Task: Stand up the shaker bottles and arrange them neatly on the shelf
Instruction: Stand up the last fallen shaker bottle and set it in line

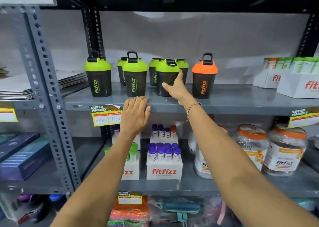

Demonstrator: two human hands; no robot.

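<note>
Her right hand [176,86] wraps a green-lidded shaker [166,77]; left hand [135,114] lies flat, open on the shelf edge [224,108].

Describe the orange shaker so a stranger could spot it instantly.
Find the grey shelf carrying a row of upright shakers. The orange shaker stands at the row's right end, right of the right hand. It alone has an orange lid and lettering; the others' are green.

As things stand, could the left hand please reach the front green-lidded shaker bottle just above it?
Probably yes. The left hand rests on the shelf edge directly below that green-lidded shaker bottle, with nothing between them. The right hand is occupied with the neighbouring bottle.
</note>
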